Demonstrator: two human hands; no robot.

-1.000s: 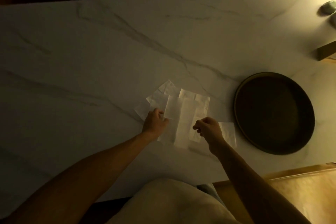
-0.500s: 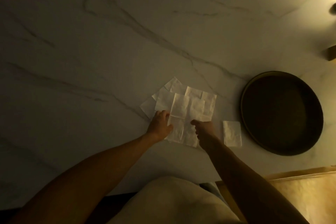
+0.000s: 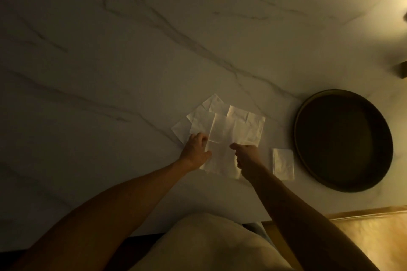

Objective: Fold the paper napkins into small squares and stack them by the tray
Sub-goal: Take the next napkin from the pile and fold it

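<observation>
While your left hand (image 3: pixel 196 149) rests with curled fingers on the left edge of the top napkin (image 3: pixel 222 138), your right hand (image 3: pixel 247 154) pinches its near right part. That napkin lies on the loose pile (image 3: pixel 246 121); one folded napkin (image 3: pixel 283 164) sits beside the tray (image 3: pixel 343 139).

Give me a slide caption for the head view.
Both hands work a napkin; one folded napkin lies beside the round tray.
</observation>
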